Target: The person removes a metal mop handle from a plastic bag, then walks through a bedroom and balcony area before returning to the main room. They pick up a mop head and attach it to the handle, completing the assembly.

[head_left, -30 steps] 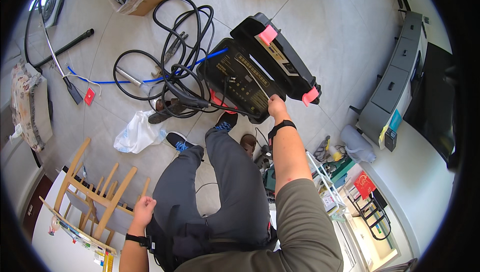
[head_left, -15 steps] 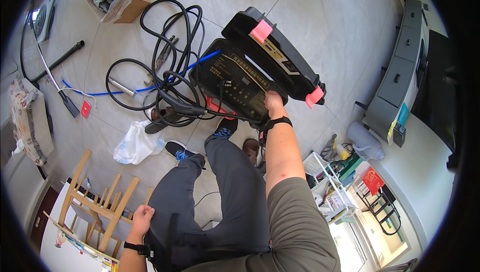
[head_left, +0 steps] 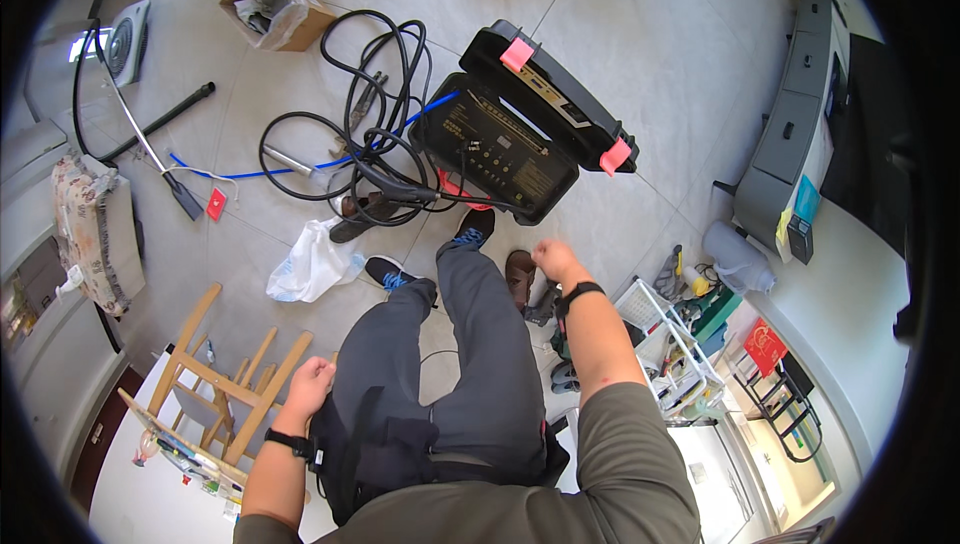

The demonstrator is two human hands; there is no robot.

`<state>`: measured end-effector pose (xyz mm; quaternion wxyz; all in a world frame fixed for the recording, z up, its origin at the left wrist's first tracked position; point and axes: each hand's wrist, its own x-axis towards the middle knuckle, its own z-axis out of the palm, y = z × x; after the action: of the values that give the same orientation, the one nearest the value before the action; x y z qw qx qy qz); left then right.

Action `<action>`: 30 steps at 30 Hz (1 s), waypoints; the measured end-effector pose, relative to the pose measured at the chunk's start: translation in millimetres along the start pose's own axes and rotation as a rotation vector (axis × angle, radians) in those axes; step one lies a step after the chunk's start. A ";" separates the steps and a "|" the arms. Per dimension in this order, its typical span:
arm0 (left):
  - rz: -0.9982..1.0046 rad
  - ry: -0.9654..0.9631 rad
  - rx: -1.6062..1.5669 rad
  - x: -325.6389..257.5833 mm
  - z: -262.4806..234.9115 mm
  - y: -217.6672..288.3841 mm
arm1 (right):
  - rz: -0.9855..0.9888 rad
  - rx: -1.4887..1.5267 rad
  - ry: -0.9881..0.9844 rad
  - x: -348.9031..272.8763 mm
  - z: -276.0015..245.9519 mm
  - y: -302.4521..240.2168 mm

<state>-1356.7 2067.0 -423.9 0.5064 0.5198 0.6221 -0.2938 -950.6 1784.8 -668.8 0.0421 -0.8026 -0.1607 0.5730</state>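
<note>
My right hand (head_left: 553, 259), fingers curled and nothing seen in them, hangs above the floor beside a brown shoe (head_left: 519, 274). It is apart from the black case (head_left: 500, 149), whose lid (head_left: 550, 94) with pink latches stands raised; its inside panel has knobs and small sockets. My left hand (head_left: 313, 384), also loosely closed with nothing showing in it, hangs by my left thigh near the wooden chair (head_left: 225, 384). A black hose (head_left: 385, 159) lies looped left of the case, with a spray-gun-like handle (head_left: 400, 187) across it and a blue tube (head_left: 345, 161) running through.
A cardboard box (head_left: 300, 19) lined with plastic stands at the far left. A white plastic bag (head_left: 310, 262) lies beside my feet. At the left are a vacuum-like tube (head_left: 180, 109) and a fringed cushion (head_left: 95, 229). A grey cabinet (head_left: 795, 134) and a white rack (head_left: 665, 344) stand at the right.
My right hand has left the edge of the black case and drawn back toward me. My left hand stays by my thigh. The whole view has shifted slightly, and the case remains with its lid raised.
</note>
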 end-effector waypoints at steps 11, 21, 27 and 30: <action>0.435 0.014 0.373 -75.8 -50.4 7.1 | 0.023 0.178 -0.044 -256.7 21.8 -22.5; 0.668 0.144 0.382 -96.0 -114.8 -59.5 | 0.063 0.402 0.333 -413.0 103.8 -16.5; 0.489 0.134 0.558 -98.8 -127.6 -106.9 | 0.119 0.412 0.327 -472.8 160.1 11.2; 0.501 0.091 0.598 -102.0 -116.1 -117.9 | 0.128 0.450 0.343 -490.1 180.3 25.4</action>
<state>-1511.1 2101.1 -310.9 0.3603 0.7928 0.3847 -0.3061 -1256.6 1589.7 -292.3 0.2095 -0.8668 0.0310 0.4515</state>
